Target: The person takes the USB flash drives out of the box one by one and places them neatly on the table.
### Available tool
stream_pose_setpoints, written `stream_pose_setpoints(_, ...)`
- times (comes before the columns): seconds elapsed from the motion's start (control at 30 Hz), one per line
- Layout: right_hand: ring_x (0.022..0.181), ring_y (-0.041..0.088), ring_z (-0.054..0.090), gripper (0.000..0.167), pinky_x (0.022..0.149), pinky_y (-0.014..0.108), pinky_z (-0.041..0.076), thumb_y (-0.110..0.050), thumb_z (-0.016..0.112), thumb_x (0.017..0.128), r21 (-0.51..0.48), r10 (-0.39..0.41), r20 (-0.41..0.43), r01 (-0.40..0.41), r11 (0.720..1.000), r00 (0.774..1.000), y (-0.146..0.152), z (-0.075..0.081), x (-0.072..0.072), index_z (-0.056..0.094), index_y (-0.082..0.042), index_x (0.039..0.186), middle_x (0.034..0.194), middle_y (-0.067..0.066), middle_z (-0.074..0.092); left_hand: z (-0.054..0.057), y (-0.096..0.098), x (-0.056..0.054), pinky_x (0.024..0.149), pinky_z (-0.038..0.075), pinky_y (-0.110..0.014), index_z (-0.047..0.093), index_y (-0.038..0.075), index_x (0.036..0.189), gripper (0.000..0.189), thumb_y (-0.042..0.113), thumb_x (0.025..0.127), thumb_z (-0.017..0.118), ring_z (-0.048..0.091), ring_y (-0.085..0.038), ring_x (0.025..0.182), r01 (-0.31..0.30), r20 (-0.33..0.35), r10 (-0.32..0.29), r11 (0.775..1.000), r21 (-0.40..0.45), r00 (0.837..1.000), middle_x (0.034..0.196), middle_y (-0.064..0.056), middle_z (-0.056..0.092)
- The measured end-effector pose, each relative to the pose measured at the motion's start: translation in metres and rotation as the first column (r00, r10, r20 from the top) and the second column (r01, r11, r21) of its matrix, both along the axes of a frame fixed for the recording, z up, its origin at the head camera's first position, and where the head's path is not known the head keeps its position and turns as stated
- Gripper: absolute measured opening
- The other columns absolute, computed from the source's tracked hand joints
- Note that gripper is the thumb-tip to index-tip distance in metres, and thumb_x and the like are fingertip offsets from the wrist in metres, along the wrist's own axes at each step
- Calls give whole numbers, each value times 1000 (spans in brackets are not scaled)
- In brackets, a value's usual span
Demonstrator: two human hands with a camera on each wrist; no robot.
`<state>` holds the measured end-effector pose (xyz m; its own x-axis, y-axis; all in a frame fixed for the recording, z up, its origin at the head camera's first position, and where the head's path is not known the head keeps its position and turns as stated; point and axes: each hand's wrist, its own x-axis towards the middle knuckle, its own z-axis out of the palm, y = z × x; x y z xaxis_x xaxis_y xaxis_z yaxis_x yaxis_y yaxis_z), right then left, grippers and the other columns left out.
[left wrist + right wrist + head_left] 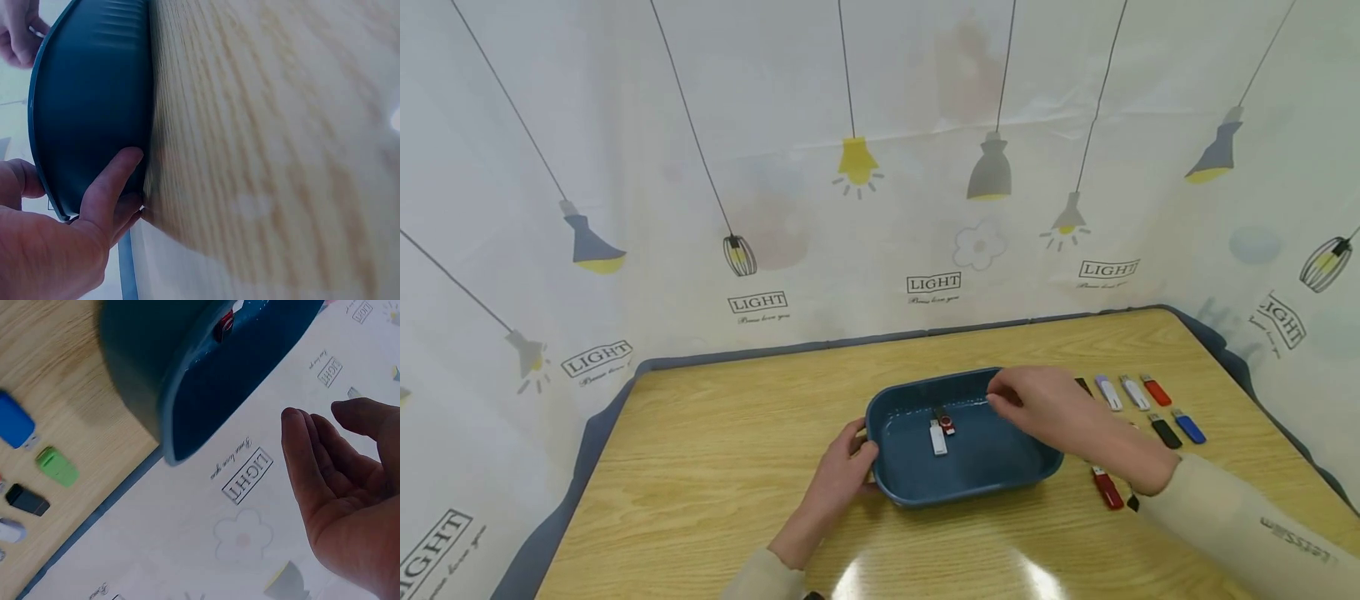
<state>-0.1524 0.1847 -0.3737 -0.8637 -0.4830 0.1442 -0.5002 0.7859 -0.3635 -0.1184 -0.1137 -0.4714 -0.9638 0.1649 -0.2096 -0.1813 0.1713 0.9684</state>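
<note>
A dark blue rectangular tray (pixel 992 454) sits on the wooden table. Inside it, left of the middle, lie a white USB stick (pixel 938 440) and a red swivel USB stick (pixel 947 425). My left hand (pixel 838 471) grips the tray's left end, with fingers against the outer wall in the left wrist view and the thumb by the rim. Above the tray's right part hovers my right hand (pixel 1052 408). Its fingers are loosely bent, the thumb stands apart from them, and nothing shows between them in the right wrist view.
Right of the tray lie several USB sticks, among them a purple-and-white one (pixel 1108 393), a red one (pixel 1157 390), a blue one (pixel 1190 426) and a dark red one (pixel 1107 489). A green one (pixel 57 466) shows in the right wrist view. A printed curtain (pixel 865 242) hangs behind the table.
</note>
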Motion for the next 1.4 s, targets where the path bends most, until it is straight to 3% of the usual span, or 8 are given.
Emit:
stream_pose_setpoints(0.2, 67, 5, 56, 9, 61, 28, 52, -16, 70, 98, 43, 54, 14, -54, 998, 998, -27, -1, -11, 76, -10, 100, 82, -5, 67, 0, -1, 0, 82, 62, -49, 37, -1, 156, 59, 20, 103, 51, 60, -40, 125, -8, 0, 8, 1000, -13, 1000, 154, -29, 45)
stream_pose_setpoints(0.43, 78, 12, 65, 19, 70, 33, 58, -20, 71, 99, 126, 70, 103, -83, 988, 992, -52, -8, -22, 73, -5, 111, 96, 3, 72, -1, -2, 0, 82, 63, -48, 37, -2, 156, 58, 19, 103, 50, 60, -40, 123, 0, 0, 0, 1000, -7, 1000, 154, -30, 44)
stream_pose_setpoints(0.7, 56, 9, 52, 11, 56, 28, 45, -18, 69, 100, 139, 72, 273, -114, 984, 959, -75, -24, -30, 72, -10, 92, 64, -5, 58, -1, -3, -1, 82, 63, -48, 37, -2, 156, 58, 17, 103, 50, 61, -39, 120, 10, 3, -10, 1000, 6, 1000, 153, -31, 45)
stream_pose_setpoints(0.87, 49, 11, 46, 22, 50, 27, 38, -19, 70, 99, 185, 63, 300, -123, 975, 952, -86, -35, -31, 67, -11, 78, 56, -2, 50, -1, -3, -1, 81, 62, -50, 36, -4, 156, 58, 17, 103, 49, 63, -38, 117, 12, 0, -12, 999, 35, 1000, 151, -33, 47)
stream_pose_setpoints(1.17, 48, 12, 44, 26, 50, 27, 38, -16, 69, 99, 264, 46, 324, -137, 955, 945, -90, -41, -29, 62, -11, 75, 56, 0, 49, -1, -1, -1, 81, 63, -49, 37, -3, 155, 57, 16, 103, 48, 64, -37, 114, 11, 12, -11, 998, 56, 1000, 149, -31, 49)
stream_pose_setpoints(1.4, 47, 11, 40, 34, 49, 25, 34, -12, 69, 99, 263, 98, 285, -177, 949, 953, -89, -42, -25, 57, -12, 67, 52, -2, 40, -2, -2, -1, 82, 62, -48, 39, -2, 155, 55, 16, 103, 48, 64, -36, 114, 4, 5, -5, 999, 44, 1000, 150, -31, 48)
